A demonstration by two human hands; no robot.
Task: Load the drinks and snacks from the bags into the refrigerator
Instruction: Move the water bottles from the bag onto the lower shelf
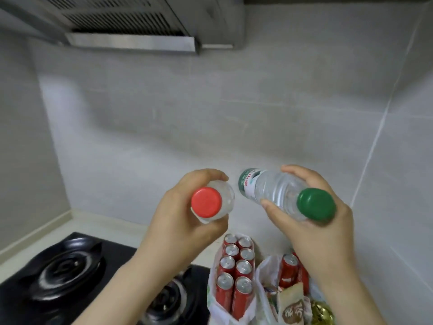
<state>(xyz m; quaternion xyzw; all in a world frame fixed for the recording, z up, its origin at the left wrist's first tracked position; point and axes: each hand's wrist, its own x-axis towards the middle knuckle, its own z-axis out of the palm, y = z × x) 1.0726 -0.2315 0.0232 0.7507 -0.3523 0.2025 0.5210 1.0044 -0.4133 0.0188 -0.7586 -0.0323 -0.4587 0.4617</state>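
My left hand (pixel 185 214) grips a clear water bottle with a red cap (pixel 206 202), its cap end toward me. My right hand (pixel 314 221) grips a second clear water bottle (pixel 269 191) with a green cap and a green label, tilted with its base pointing up and left. Both bottles are held in the air above the counter. Below them a white plastic bag (pixel 212 289) holds several red drink cans (pixel 235 273) standing upright. A second white bag (pixel 263 277) to its right holds red cans and snack packets (pixel 293 306).
A black gas hob (pixel 70 273) with two burners fills the lower left of the counter, right beside the bags. A steel range hood (pixel 131 31) hangs at the top left. Grey tiled walls close the corner behind and to the right.
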